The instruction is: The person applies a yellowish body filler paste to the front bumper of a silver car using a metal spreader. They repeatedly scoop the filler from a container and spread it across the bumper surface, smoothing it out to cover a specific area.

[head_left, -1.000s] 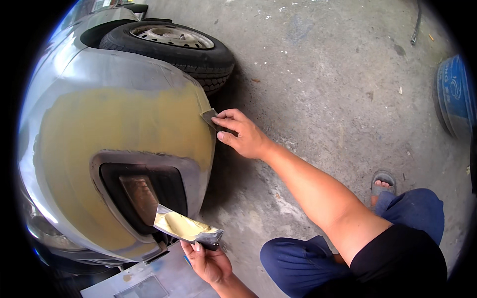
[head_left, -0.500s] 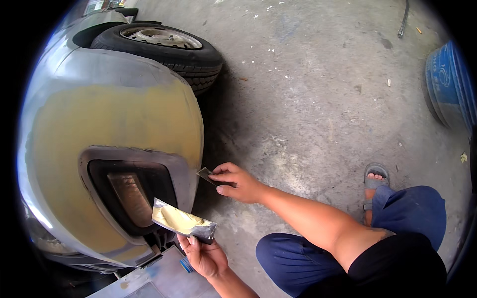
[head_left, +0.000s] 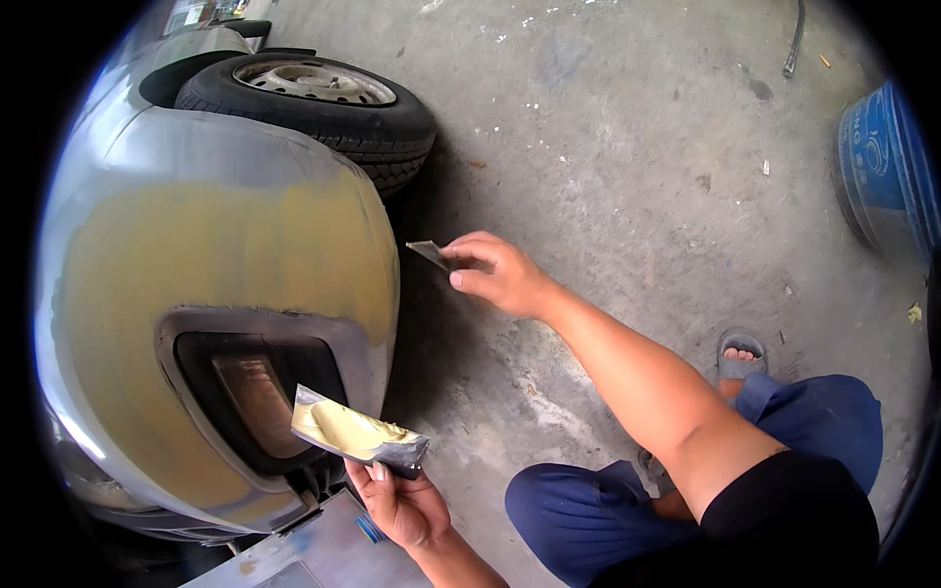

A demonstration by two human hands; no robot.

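My left hand [head_left: 404,505] grips a flat metal plate [head_left: 404,455] from below, and pale yellow body filler [head_left: 353,429] lies smeared and heaped across it. Between the fingers and thumb of my right hand [head_left: 502,278] is a small, thin putty spreader [head_left: 427,254], held just off the panel's right edge. The grey vehicle body panel [head_left: 245,147] fills the left side, a broad dull-yellow coat of filler [head_left: 235,245] covering its middle. Below that coat is a dark framed recess [head_left: 260,397]; the plate overlaps its lower right corner.
A wheel with a black tyre [head_left: 314,113] juts out beyond the panel. Grey concrete floor [head_left: 627,176] stretches to the right, with a blue bucket [head_left: 887,171] at the far right and a dark rod [head_left: 795,39] above. A pale flat surface [head_left: 333,549] lies under my left hand.
My right hand has moved up and slightly right with the spreader, alongside the panel's edge. The left hand and its plate stay nearly in place.
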